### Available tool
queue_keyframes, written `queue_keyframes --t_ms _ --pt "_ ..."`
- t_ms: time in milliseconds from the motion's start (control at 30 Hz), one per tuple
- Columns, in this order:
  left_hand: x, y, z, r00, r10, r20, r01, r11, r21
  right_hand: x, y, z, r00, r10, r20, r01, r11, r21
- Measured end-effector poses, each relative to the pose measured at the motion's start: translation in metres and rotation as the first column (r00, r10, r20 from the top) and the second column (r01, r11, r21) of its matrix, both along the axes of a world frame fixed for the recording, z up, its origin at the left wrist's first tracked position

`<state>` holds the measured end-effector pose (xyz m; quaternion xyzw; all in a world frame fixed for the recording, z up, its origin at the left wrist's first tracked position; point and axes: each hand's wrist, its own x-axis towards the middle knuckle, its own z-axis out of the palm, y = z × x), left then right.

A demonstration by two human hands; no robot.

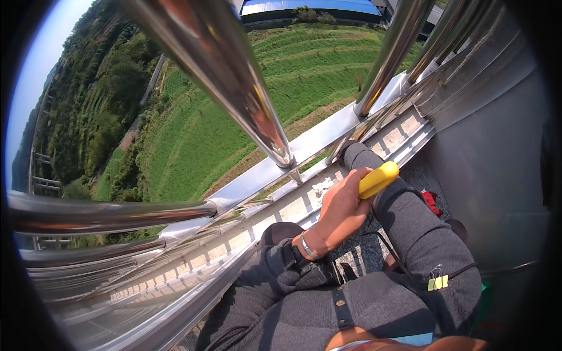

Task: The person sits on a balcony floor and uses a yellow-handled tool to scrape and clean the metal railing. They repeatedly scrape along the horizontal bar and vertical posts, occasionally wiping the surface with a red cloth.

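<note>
My left hand, with a metal bracelet at the wrist, is closed around a yellow handle. The handle's rounded end points to the right, and whatever lies beyond my fist is hidden. My right arm in a grey sleeve reaches forward to the foot of a stainless-steel railing. Its dark cuff ends by the lower rail, and the right hand is out of sight there. Below the railing runs a pale ledge beside a metal window track. White crumpled scraps lie on this ledge, just left of my left hand.
Thick steel bars rise close before me. Outside, far below, is a green field with a blue roof beyond. A grey panel stands at the right, near a red item. A yellow binder clip holds a black cord at my right sleeve.
</note>
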<state>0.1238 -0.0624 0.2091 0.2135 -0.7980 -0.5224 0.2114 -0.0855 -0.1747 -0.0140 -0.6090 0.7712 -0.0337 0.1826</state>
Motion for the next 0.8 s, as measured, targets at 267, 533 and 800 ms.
queue_keyframes --t_ms 267,533,800 --pt "-0.009 -0.006 0.001 0.991 0.120 -0.056 -0.110 0.981 0.157 0.019 0.106 0.073 0.824 0.020 0.567 0.291 0.843 -0.452" --pt "-0.026 -0.004 0.007 0.963 0.187 -0.195 -0.081 0.889 0.451 0.014 0.235 0.097 0.816 -0.574 0.071 0.546 0.723 -0.423" --pt "-0.023 0.000 0.014 0.980 0.162 -0.114 -0.106 0.915 0.389 0.027 0.195 0.080 0.859 -0.426 -0.283 0.467 0.879 0.096"
